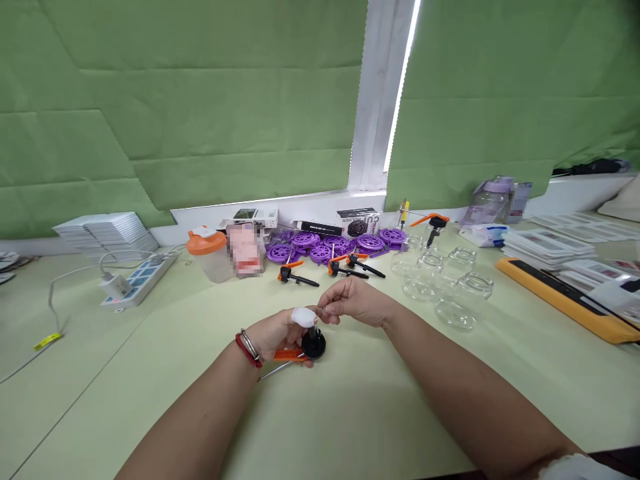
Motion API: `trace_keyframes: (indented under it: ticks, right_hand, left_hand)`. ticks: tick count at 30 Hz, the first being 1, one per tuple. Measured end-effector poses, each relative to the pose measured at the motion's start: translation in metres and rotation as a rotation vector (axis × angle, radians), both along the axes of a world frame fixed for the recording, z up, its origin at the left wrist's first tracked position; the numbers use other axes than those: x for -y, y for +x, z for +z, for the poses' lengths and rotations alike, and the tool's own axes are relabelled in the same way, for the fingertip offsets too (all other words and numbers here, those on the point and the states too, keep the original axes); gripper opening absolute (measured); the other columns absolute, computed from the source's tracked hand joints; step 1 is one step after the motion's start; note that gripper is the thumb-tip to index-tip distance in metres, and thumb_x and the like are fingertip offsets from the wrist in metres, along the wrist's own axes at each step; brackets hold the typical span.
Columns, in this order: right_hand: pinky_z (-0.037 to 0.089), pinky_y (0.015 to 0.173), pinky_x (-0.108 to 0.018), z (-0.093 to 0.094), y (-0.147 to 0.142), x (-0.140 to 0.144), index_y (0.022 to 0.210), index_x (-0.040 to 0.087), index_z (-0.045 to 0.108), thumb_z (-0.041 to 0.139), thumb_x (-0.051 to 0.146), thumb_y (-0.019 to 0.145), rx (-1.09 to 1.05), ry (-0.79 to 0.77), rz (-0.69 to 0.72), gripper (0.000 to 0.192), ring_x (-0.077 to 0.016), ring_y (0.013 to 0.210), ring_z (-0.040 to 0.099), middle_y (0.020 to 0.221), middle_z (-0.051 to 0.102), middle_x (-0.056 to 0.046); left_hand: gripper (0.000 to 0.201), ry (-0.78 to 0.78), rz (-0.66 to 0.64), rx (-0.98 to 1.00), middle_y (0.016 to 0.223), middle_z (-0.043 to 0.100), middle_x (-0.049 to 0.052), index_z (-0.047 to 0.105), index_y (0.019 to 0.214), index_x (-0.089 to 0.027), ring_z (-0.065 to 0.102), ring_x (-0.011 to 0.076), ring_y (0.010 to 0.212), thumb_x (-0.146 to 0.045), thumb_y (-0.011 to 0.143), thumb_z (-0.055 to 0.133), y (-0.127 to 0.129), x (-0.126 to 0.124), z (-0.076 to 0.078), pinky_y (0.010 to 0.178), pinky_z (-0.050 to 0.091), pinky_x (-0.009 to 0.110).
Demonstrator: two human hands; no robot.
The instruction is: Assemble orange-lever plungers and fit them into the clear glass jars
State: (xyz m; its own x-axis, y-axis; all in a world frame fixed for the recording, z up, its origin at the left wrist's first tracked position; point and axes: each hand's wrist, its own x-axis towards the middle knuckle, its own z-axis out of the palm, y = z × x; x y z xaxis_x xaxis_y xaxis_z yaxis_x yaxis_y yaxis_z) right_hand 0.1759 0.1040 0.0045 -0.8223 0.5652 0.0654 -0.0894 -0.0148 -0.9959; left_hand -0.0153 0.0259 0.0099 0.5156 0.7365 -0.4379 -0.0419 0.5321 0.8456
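My left hand (pixel 281 333) is closed around a crank-like assembly with a black round part (pixel 314 344), an orange arm (pixel 290 355) and a thin metal rod (pixel 276 371). A white rounded piece (pixel 303 317) sits at the top of it, by my left thumb. Close to my left fingertips, my right hand (pixel 353 301) is pinched together; what lies between its fingers is too small to name. Beyond my hands lie several similar black-and-orange crank assemblies (pixel 297 276) with black shafts.
Several clear glass jars (pixel 463 303) stand right of my hands. Purple wheel-shaped parts (pixel 320 252) are heaped at the back, before small boxes (pixel 359 223). An orange-lidded cup (pixel 207 257) and a power strip (pixel 143 279) are leftward. A yellow-and-black tool (pixel 565 300) lies far right.
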Motion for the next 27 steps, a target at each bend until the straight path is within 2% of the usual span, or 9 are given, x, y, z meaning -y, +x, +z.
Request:
trace_keyframes:
  ticks: [2,7,14,20,27]
  right_hand:
    - [0.045,0.060,-0.027,0.002,-0.003,0.005,0.085,0.011,0.070,0.070,0.026,0.069,0.040,0.055,0.043,0.022,-0.0101,0.057,0.055,0.073,0.068,-0.005]
    - [0.043,0.057,-0.023,-0.002,-0.009,0.008,0.082,0.012,0.070,0.071,0.023,0.068,0.070,0.093,0.035,0.018,-0.0086,0.058,0.052,0.075,0.067,-0.003]
    - [0.046,0.082,-0.033,-0.010,-0.014,0.011,0.082,0.012,0.068,0.075,0.020,0.063,0.018,0.072,0.124,0.021,-0.0175,0.084,0.061,0.086,0.068,-0.004]
    - [0.047,0.082,-0.035,-0.007,-0.014,0.014,0.084,0.011,0.068,0.075,0.022,0.064,0.051,0.090,0.133,0.024,-0.0188,0.085,0.062,0.087,0.068,-0.005]
    - [0.047,0.078,-0.031,-0.008,-0.015,0.012,0.081,0.012,0.066,0.076,0.023,0.063,0.068,0.117,0.131,0.024,-0.0164,0.080,0.060,0.082,0.067,-0.003]
  left_hand:
    - [0.049,-0.017,0.008,-0.003,0.071,0.056,0.000,0.056,0.105,-0.020,0.054,0.0166,0.065,-0.042,0.062,0.063,0.000,-0.001,-0.002,0.069,0.048,0.039]
    - [0.044,-0.026,0.010,-0.016,0.072,0.060,0.003,0.056,0.095,-0.018,0.057,0.0190,0.064,-0.042,0.059,0.064,0.001,-0.001,-0.004,0.066,0.047,0.038]
    - [0.036,-0.027,0.052,-0.032,0.066,0.058,0.001,0.049,0.073,-0.017,0.056,0.0171,0.059,-0.041,0.053,0.067,0.005,0.001,-0.002,0.060,0.046,0.035]
    - [0.033,-0.036,0.042,-0.036,0.067,0.059,0.002,0.049,0.072,-0.017,0.055,0.0168,0.061,-0.039,0.053,0.066,0.004,-0.001,-0.004,0.061,0.046,0.034]
    - [0.038,-0.042,0.079,-0.030,0.069,0.059,0.002,0.056,0.080,-0.017,0.055,0.0183,0.066,-0.041,0.053,0.069,0.004,0.001,-0.004,0.062,0.047,0.035]
